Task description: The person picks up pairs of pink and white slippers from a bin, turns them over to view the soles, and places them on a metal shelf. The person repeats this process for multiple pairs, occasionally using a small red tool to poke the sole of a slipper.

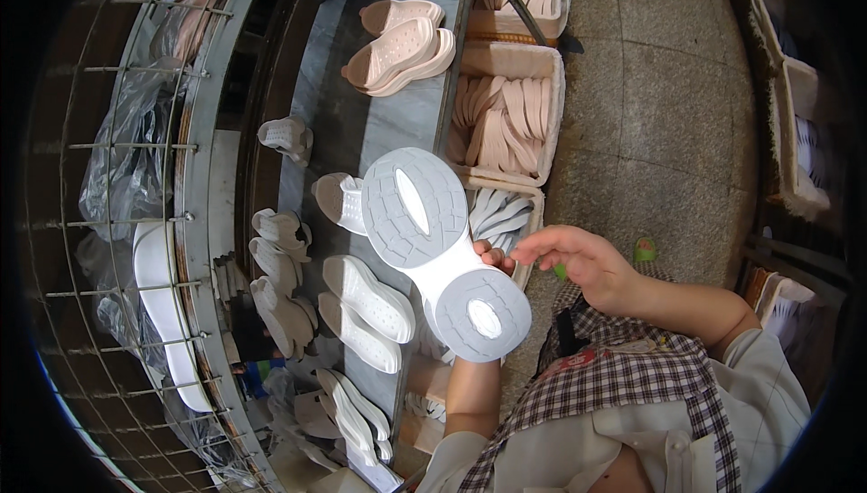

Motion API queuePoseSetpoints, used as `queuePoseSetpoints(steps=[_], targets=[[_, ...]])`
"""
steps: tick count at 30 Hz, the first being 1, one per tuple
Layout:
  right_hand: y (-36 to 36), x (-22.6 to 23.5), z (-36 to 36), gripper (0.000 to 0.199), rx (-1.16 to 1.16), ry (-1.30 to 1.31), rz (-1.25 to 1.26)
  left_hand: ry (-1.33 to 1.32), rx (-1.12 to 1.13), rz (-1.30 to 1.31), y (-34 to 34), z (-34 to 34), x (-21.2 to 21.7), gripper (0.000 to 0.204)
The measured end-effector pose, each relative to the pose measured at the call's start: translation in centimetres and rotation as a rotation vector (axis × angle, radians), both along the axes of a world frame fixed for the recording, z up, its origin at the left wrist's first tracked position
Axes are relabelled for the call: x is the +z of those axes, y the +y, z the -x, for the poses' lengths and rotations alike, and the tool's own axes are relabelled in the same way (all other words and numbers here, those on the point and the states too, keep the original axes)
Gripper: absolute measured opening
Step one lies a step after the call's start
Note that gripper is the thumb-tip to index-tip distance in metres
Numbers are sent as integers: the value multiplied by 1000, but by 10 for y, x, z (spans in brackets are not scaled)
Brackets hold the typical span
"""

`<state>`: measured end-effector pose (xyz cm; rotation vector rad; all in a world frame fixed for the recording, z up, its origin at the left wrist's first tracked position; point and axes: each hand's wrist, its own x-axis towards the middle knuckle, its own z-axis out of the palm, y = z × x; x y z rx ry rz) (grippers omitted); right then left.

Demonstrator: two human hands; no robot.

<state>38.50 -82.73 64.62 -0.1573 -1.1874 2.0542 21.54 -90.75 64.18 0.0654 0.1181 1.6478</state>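
Note:
A white shoe sole point(444, 269) with grey tread pads at both ends is held up, its bottom facing me. My left hand point(494, 256) grips it from behind at the narrow middle; only some fingertips show past its right edge. Just to the right, my right hand point(582, 267) hovers with fingers stretched out and nothing in them. Behind the sole, a grey bench point(336, 100) carries a pair of white soles point(366, 308) and a white-and-beige shoe piece point(341, 202).
Pink soles point(397, 51) lie farther along the bench. Beside it stand a bin of pink pieces point(506, 118) and one of white pieces point(497, 213). A wire grid point(185, 222) runs along the left. More bins point(799, 132) line the right side, beyond the tiled floor point(650, 87).

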Motion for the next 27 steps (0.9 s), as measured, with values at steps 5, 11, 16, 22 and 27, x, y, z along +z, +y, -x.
queuePoseSetpoints(steps=[5, 11, 16, 22, 27], targets=[[-1, -4, 4, 34, 3, 34, 18, 17, 7, 13, -4, 3, -4, 49], [11, -11, 8, 65, -93, -247, -155, 610, 33, 296, 11, 12, -2, 47], [32, -23, 38, 79, -79, -588, -153, 1198, 135, 435, 31, 1, 4, 76], [99, -12, 96, 53, 170, -379, 178, 1420, 401, 361, -2, 53, 44, 85], [163, -4, 200, 53, 412, -504, 156, 1575, 851, 429, -19, 149, 64, 62]])
